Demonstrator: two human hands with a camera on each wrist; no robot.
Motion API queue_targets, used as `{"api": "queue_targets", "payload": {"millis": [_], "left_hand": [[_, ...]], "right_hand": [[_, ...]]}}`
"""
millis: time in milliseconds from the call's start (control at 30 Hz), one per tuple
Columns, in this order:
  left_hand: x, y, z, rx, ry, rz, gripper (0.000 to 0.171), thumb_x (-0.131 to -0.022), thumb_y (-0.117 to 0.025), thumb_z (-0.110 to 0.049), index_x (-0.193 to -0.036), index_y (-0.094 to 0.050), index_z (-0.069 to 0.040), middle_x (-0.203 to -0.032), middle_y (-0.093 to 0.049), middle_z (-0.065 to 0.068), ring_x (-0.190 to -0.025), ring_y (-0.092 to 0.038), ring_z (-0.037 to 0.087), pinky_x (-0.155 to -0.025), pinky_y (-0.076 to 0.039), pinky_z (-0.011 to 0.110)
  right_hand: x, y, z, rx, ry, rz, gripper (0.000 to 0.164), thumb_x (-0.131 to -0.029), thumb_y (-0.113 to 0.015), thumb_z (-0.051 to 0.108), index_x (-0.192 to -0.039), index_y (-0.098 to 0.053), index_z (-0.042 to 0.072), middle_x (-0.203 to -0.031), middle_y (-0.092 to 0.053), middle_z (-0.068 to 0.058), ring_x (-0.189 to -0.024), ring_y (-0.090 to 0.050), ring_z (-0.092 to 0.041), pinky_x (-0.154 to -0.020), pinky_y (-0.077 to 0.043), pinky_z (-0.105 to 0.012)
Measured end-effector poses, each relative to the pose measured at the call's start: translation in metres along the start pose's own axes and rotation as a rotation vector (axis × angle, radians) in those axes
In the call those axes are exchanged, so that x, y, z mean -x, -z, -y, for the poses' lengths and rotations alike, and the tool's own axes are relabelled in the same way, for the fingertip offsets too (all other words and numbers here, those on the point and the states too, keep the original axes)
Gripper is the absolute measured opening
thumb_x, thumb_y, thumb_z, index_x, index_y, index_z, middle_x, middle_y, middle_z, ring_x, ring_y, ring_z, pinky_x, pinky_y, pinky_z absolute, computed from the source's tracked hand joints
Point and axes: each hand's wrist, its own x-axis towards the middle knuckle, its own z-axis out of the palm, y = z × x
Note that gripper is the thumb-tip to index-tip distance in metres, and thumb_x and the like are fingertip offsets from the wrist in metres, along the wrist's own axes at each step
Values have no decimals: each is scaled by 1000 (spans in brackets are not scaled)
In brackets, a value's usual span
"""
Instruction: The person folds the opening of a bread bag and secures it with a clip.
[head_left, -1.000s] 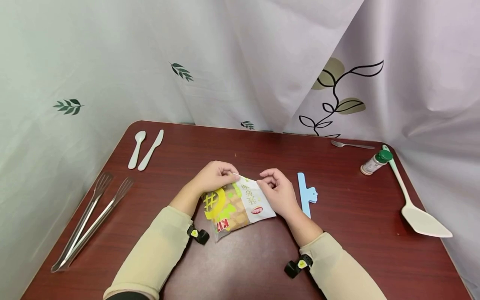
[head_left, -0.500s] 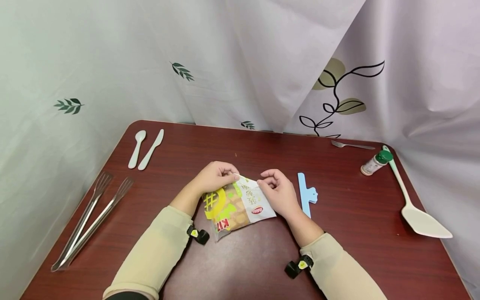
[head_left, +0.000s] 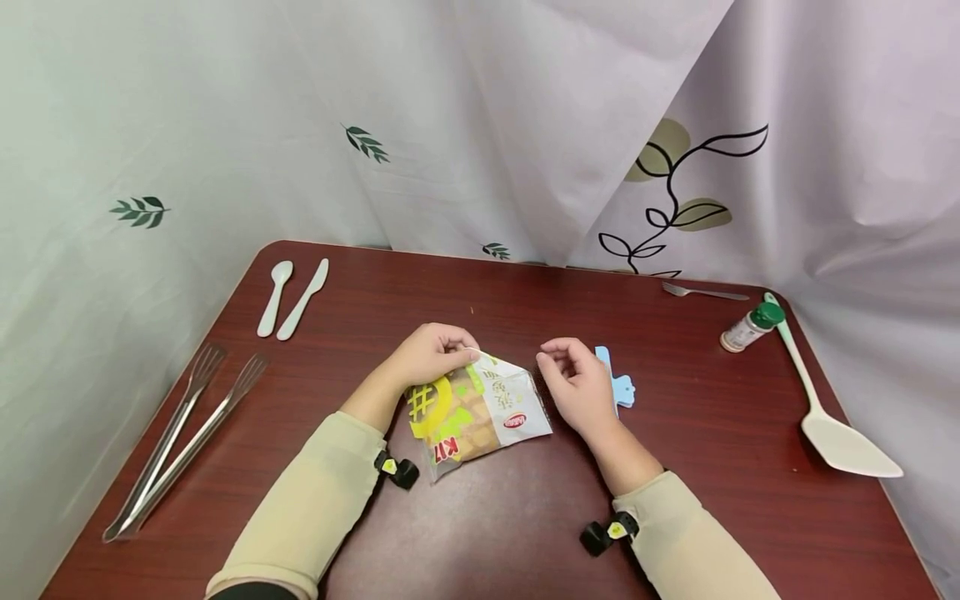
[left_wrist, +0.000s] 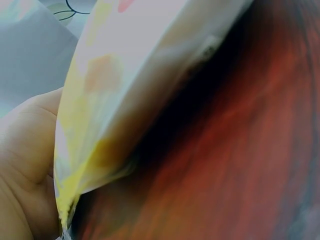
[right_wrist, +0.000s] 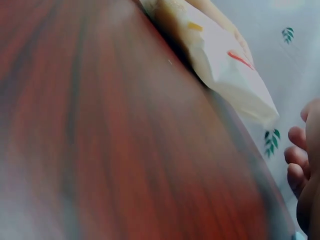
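Note:
A snack bag [head_left: 480, 417], white and yellow with a see-through window showing tan pieces, lies in the middle of the table in the head view. My left hand [head_left: 433, 354] pinches its far edge between thumb and fingers; the bag [left_wrist: 115, 75] fills much of the left wrist view. To the right of the bag, my right hand [head_left: 577, 383] is apart from it with loosely bent fingers and nothing in them. Just beyond that hand is a light blue bag clip [head_left: 622, 391], partly hidden behind it.
At left lie a white spoon [head_left: 276, 298], a white knife [head_left: 303, 300] and metal tongs [head_left: 180, 442]. On the right are a small fork [head_left: 705, 291], a green-capped seasoning bottle [head_left: 744, 331] and a cream spatula [head_left: 847, 442]. A curtain [head_left: 450, 125] hangs behind the table.
My right hand has let go of the bag's edge and moved right, now overlapping the blue clip. The left hand and the bag have stayed in place.

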Motion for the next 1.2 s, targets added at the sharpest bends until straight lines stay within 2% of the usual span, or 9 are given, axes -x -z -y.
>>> {"api": "queue_targets", "payload": {"millis": [100, 200, 333, 533, 700, 1000, 1200], "left_hand": [[0, 0, 0, 3, 2, -2, 8, -102, -75, -17, -99, -82, -14, -74, -71, -4, -59, -54, 14, -56, -41, 26], [0, 0, 0, 7, -3, -2, 8, -101, -75, -17, -99, -82, -14, -73, -70, -4, -58, -54, 14, -55, -41, 25], [-1, -1, 1, 5, -6, -3, 8, -101, -75, -17, -99, -82, -14, -73, -70, -4, -58, -54, 14, -55, -40, 25], [-2, -2, 2, 3, 1, -5, 8, -102, -75, -17, -98, -82, -15, -74, -71, -4, -59, -55, 15, -56, -42, 26], [-1, -1, 3, -4, -2, -2, 8, -102, -75, -18, -98, -82, -16, -73, -69, -4, -60, -55, 16, -57, -42, 26], [1, 0, 4, -4, 1, -10, 7, -101, -76, -17, -98, -81, -15, -75, -71, -4, -62, -57, 16, -57, -42, 26], [-1, -2, 5, -8, -13, -13, 7, -101, -76, -18, -97, -81, -16, -75, -71, -5, -63, -58, 17, -58, -43, 27]], "right_hand": [[-2, 8, -3, 48, 75, -72, 7, -95, -78, 6, -101, -77, 5, -78, -69, 0, -66, -59, -14, -61, -45, -15], [-4, 16, -6, 92, 108, -115, 6, -95, -76, 9, -98, -77, 6, -76, -66, 1, -65, -57, -12, -60, -44, -16], [-5, 22, -9, 131, 149, -108, 8, -95, -74, 14, -96, -77, 6, -76, -66, 2, -65, -58, -11, -60, -47, -20], [-3, 35, -15, 201, 198, -107, 4, -91, -75, 7, -91, -78, 9, -77, -68, 1, -65, -61, -17, -63, -45, -18], [2, 54, -24, 246, 187, -148, 4, -89, -76, 6, -91, -80, 7, -80, -72, -2, -67, -64, -23, -66, -45, -16], [14, 82, -35, 306, 153, -223, 9, -82, -85, 3, -90, -81, 7, -81, -74, -5, -68, -63, -21, -70, -43, -12], [25, 103, -40, 377, 30, -188, 14, -84, -90, 11, -90, -79, 5, -86, -74, -6, -73, -65, -19, -72, -43, -11]]}}
